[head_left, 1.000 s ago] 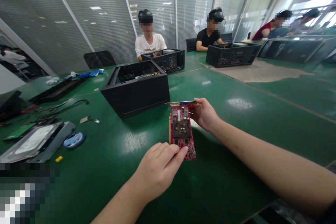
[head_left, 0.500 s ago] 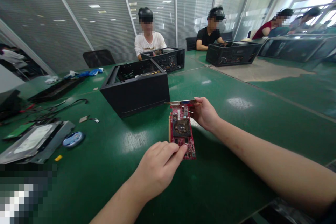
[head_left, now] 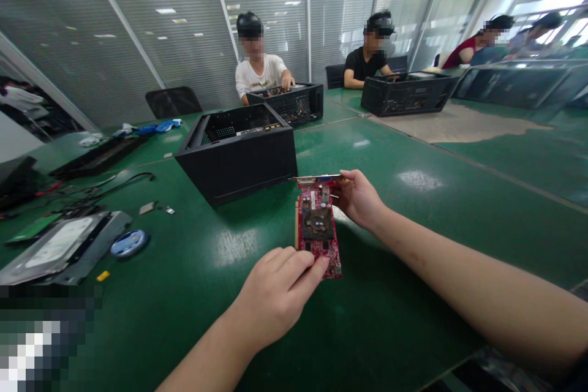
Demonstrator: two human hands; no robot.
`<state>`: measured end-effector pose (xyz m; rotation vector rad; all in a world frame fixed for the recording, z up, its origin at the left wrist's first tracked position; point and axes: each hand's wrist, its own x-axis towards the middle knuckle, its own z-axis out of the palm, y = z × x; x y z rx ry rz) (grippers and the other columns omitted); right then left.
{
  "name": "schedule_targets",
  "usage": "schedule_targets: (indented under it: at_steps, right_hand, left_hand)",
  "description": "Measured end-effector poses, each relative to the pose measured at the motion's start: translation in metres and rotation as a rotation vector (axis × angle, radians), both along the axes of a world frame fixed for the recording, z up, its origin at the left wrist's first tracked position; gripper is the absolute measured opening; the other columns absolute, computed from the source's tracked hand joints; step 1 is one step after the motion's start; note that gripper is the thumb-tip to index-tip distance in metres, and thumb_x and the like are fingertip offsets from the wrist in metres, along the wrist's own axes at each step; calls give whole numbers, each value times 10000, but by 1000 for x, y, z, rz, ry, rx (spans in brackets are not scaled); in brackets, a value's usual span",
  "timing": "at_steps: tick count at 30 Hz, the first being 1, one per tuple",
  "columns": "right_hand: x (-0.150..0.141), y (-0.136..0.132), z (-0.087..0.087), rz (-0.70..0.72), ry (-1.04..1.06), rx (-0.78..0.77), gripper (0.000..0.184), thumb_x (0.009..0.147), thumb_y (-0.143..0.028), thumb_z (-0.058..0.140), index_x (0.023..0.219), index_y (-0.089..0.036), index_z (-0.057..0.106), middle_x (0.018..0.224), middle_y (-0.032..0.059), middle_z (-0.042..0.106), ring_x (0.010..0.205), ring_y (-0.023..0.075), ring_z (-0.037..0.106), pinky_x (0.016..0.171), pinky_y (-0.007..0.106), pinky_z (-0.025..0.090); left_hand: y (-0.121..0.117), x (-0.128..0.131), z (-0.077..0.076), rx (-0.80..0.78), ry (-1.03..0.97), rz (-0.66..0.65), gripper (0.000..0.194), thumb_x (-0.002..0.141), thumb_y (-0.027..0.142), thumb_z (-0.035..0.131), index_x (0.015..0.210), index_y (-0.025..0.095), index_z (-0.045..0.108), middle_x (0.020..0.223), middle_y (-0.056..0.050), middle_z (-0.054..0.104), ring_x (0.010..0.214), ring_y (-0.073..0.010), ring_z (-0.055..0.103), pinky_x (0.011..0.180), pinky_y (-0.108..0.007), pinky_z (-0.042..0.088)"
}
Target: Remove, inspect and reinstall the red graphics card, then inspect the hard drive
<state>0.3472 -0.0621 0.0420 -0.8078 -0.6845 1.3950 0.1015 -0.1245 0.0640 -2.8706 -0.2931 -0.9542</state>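
A red graphics card (head_left: 318,196) with a dark, dusty fan and a metal bracket at its far end is held over the green table. My left hand (head_left: 278,294) pinches its near end, thumb on top and fingers curled at the edge. At the far right corner, my right hand (head_left: 361,199) grips the bracket; some of its fingers are hidden behind the card. Just beyond the card stands an open black computer case (head_left: 243,165), with bits of metal and wiring showing inside.
On the left lie a hard drive (head_left: 64,245), a round blue-and-white object (head_left: 129,244), a small yellow piece (head_left: 103,276) and tangled cables (head_left: 114,187). Across the green table (head_left: 459,226), co-workers sit behind more black cases (head_left: 404,95). Blue-and-white gloves (head_left: 156,127) lie at the back left.
My hands and the graphics card stay almost still. Across the table, the person in white has leaned slightly left and raised a hand onto their case.
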Motion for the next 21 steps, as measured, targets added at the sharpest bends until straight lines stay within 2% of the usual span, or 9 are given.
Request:
schedule_targets:
  at_steps: [9,14,16,18,20,21]
  right_hand:
    - [-2,-1,2,-12,-14,-12,297,809,-440,485,749,-190,632,795,58,672,745,204,541,703,334,425]
    - [0,2,-4,-28,-81,15,345,829,-503,547,775,-183,663,789,55,672,707,190,552,647,318,415]
    - [3,2,-5,-77,-268,57,402,850,-549,554,772,-178,686,767,56,679,647,172,539,617,311,403]
    - [6,1,-6,-115,-569,117,491,883,-585,516,725,-163,710,710,68,683,578,157,518,589,310,386]
    - [8,0,-6,-95,-844,163,584,912,-609,461,642,-157,714,612,75,663,526,155,511,566,312,372]
    - [8,-1,-6,-56,-938,170,616,918,-618,443,603,-160,708,562,72,644,505,157,513,554,313,365]
  left_hand:
    - [1,0,-2,0,-4,4,290,885,63,586,1173,89,607,923,-88,657,721,-167,561,607,-331,498]
    - [-2,-3,-2,-36,-87,16,350,855,39,620,1202,81,600,968,-104,640,818,-181,592,682,-330,518]
    - [0,-8,-3,-122,-197,50,357,865,42,602,1217,106,599,1008,-105,624,869,-179,599,732,-317,521]
    - [6,-13,-4,-282,-375,149,279,899,80,557,1157,154,630,996,-80,617,869,-167,594,746,-294,510]
    - [18,-18,-7,-575,-624,290,165,933,177,534,1044,187,656,893,-36,612,763,-140,574,668,-255,484]
    - [26,-20,-8,-777,-764,349,129,936,238,545,981,191,656,811,-12,595,676,-120,542,602,-231,454]
